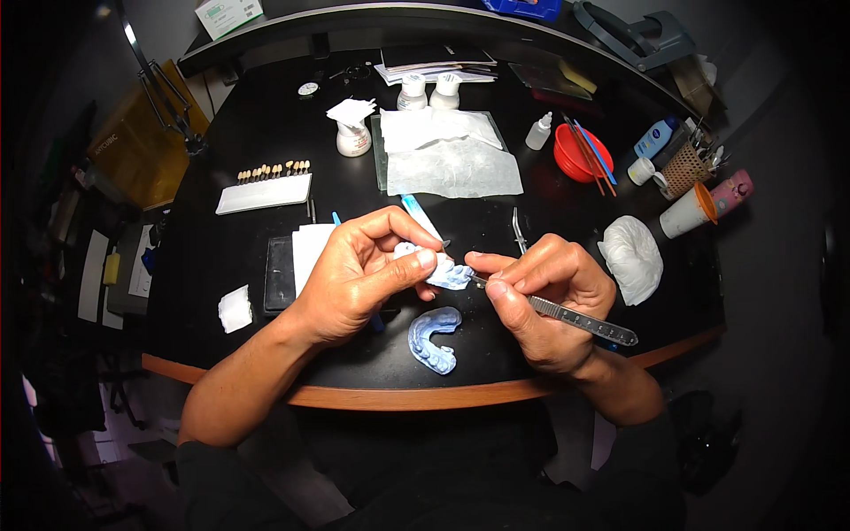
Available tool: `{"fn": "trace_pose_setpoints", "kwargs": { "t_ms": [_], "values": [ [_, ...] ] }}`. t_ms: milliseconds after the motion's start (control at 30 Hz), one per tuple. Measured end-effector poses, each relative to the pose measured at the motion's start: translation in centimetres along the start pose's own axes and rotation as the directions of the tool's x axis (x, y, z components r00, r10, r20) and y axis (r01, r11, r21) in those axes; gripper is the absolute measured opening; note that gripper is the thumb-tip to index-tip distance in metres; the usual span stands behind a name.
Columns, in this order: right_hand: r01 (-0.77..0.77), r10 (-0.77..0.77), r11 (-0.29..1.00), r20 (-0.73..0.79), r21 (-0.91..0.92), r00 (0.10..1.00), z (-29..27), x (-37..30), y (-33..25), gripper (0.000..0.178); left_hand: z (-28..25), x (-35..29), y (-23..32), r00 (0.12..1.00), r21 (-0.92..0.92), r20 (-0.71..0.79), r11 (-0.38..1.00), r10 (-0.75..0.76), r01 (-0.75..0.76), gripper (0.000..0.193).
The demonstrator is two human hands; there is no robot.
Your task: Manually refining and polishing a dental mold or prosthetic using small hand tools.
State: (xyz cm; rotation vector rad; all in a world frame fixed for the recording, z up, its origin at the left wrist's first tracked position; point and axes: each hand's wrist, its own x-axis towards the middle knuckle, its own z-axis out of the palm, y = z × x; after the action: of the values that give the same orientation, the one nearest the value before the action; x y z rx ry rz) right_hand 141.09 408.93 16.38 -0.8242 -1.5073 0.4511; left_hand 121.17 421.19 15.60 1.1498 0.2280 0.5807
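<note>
Between thumb and fingers, my left hand (359, 270) holds a pale blue dental cast (453, 276) above the table. A metal scalpel handle (584, 320) with a ribbed, marked grip is pinched in my right hand (558, 301). Its working end meets the right side of the cast; the blade itself is too small to make out. Below the hands, a second blue dental model (433, 341), shaped like a horseshoe with teeth, lies on the black tabletop near the front edge.
Tissue sheets lie on a glass plate (382, 164) at the back. At left are a tooth shade guide (266, 193) and a dark flat box (280, 274). A red bowl (567, 159) with brushes, a white wad (630, 261) and a cup (682, 217) stand right. The wooden table edge (416, 396) runs in front.
</note>
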Motion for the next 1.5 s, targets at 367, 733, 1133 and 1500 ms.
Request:
{"fn": "trace_pose_setpoints", "kwargs": {
  "t_ms": [367, 733, 1133, 1500],
  "values": [
    [0.008, -0.008, 0.999, 0.009, -0.042, 1.0, 0.0, 0.18, -0.33, 0.018, -0.1, 0.1, -0.15, 1.0, 0.026, 0.01, 0.999, 0.019, -0.019, 0.015],
    [0.035, -0.032, 0.997, 0.037, -0.074, 0.999, -0.05, 0.14, -0.41, 0.021, 0.01, 0.05, -0.2, 1.0, 0.003, -0.019, 1.0, 0.006, -0.006, 0.013],
    [0.078, -0.073, 0.995, 0.077, -0.065, 0.994, -0.48, 0.43, -0.29, 0.025, -0.3, 0.09, -0.2, 0.999, -0.087, 0.009, 0.996, -0.034, 0.034, 0.014],
    [-0.012, 0.012, 0.999, 0.0, 0.046, 1.0, -0.45, 0.53, -0.37, 0.023, -0.51, 0.15, -0.06, 0.996, -0.07, 0.058, 0.995, -0.067, 0.071, 0.013]
  ]
}}
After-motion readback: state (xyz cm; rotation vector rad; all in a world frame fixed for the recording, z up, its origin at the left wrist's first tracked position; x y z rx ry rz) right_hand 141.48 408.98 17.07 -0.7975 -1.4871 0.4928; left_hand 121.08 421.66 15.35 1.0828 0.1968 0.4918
